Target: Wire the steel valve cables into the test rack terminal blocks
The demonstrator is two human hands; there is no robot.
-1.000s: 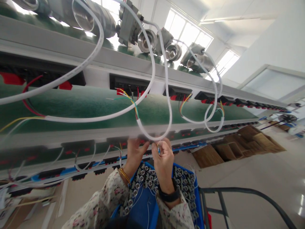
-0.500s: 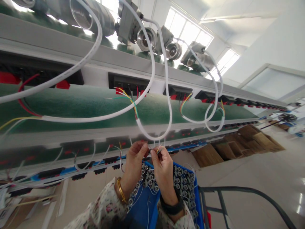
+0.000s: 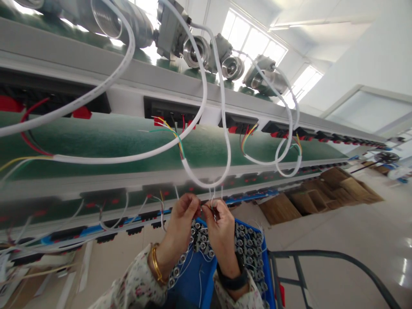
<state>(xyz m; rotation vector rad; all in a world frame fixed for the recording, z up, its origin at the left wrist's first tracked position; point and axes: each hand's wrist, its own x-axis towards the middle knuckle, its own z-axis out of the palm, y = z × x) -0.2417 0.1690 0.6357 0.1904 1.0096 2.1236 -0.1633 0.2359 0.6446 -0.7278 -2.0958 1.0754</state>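
My left hand (image 3: 183,221), with a gold bracelet at the wrist, is closed in a pinch; what lies between its fingertips is too small to make out. Close beside it, my right hand (image 3: 222,229) pinches thin coloured wires (image 3: 211,207), partly hidden by the fingers. The two sets of fingertips almost meet. Above the hands, a looped white cable (image 3: 206,183) hangs from a metal valve unit, its yellow, red and green wire ends spread near a black-and-red terminal block (image 3: 172,112). Another white cable (image 3: 106,161) sweeps across from the left.
Metal valves (image 3: 196,51) line the upper shelf. Below my hands, a blue crate (image 3: 265,266) holds many small valve units with white leads. A dark metal frame (image 3: 322,254) curves at the right. Cardboard boxes (image 3: 280,209) lie on the floor beyond.
My left hand has shifted slightly left and its fingers have curled in more. My right fingers have closed further over the wires. The cables hang much as before, with a slight camera shift.
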